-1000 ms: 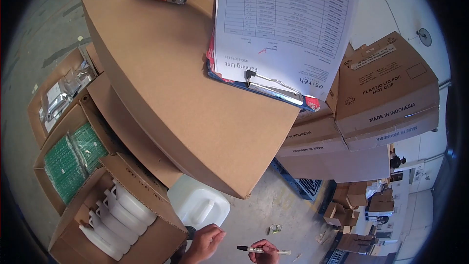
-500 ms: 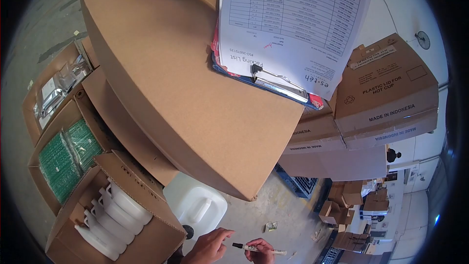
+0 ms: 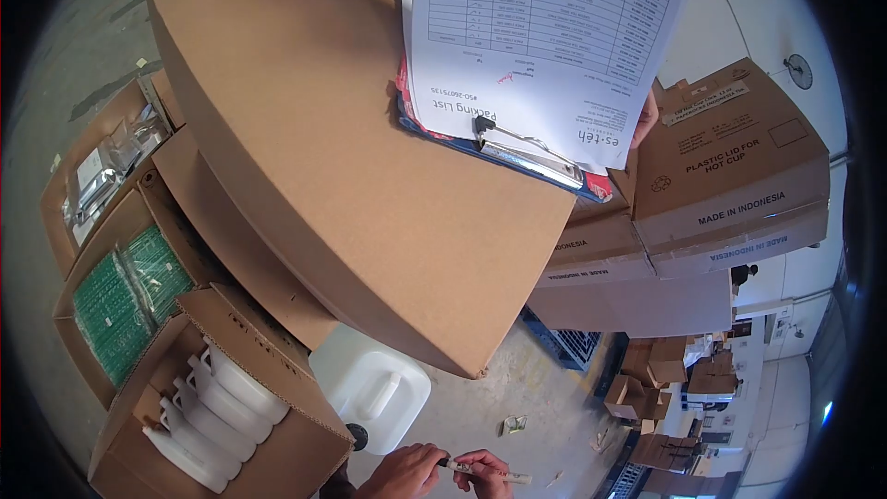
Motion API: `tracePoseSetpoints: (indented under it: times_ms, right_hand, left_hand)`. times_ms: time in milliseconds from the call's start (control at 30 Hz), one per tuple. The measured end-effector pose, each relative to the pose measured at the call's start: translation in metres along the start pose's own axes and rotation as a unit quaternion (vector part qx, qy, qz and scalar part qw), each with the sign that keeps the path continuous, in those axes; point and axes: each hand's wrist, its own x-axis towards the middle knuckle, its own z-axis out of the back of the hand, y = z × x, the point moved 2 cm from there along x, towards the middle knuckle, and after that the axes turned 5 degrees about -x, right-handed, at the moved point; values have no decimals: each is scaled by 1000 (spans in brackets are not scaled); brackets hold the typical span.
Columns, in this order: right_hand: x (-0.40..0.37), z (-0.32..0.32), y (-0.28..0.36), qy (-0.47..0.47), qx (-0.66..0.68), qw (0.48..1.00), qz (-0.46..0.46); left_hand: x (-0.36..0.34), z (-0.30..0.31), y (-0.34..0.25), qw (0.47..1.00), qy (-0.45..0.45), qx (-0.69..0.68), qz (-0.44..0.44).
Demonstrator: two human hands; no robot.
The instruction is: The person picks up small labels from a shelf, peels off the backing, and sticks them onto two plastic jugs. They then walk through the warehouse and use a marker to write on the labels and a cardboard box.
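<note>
Both hands sit low at the bottom edge of view, held over the grey concrete floor [image 3: 545,379]. The left hand [image 3: 402,476] is curled, knuckles up, and its grip is pinched shut on the black cap end of a slim white marker pen [image 3: 513,478]. The right hand [image 3: 490,490] is wrapped around the barrel with its grip closed on it, and the barrel's tail is seen poking out to the right. The white marker pen is held roughly level, spanned between the two grips, with the hands nearly touching.

Just up-left of the left hand, a white plastic jerrycan [image 3: 370,388] is stood on the floor beside an open brown carton of white plastic bottles [image 3: 217,407]. A large brown cardboard box [image 3: 323,157] is seen above. A blue clipboard [image 3: 545,166] with a printed packing list [image 3: 545,28] is laid at its right edge. Another person's fingers [image 3: 647,118] are seen behind the sheet.
</note>
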Motion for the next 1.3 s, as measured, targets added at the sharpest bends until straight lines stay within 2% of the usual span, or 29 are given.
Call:
tracePoseSetpoints:
  times_ms: [67,333,533,667,733,867,967,1033,1200,1300]
  right_hand:
    - [-1,0,1,-1,-6,1000,-1]
    - [-1,-2,-6,-9,-58,998,-10]
    - [-8,-1,-7,-5,-125,992,18]
    - [-13,-1,-4,-18,-106,994,32]
    - [-15,0,-3,-14,-99,994,36]
    - [-21,2,-7,-1,-67,996,50]
    - [-31,11,-18,17,-55,997,49]
    - [-39,21,-31,20,-61,997,42]
    - [-74,50,-60,9,-18,998,65]
    - [-95,76,-63,27,-4,994,107]
  left_hand:
    - [-1,-5,1,1000,-3,0,-3]
    - [-7,-15,6,994,18,70,80]
    - [-10,-19,1,996,4,60,59]
    - [-13,-24,-7,996,8,75,40]
    - [-15,-29,-8,995,-3,66,76]
    - [-24,-44,-6,993,-14,95,72]
    - [-36,-62,0,990,-23,99,97]
    - [-41,-71,-4,983,-4,112,143]
    - [-63,-114,-13,974,-40,196,104]
    - [-69,-145,-25,973,5,202,107]
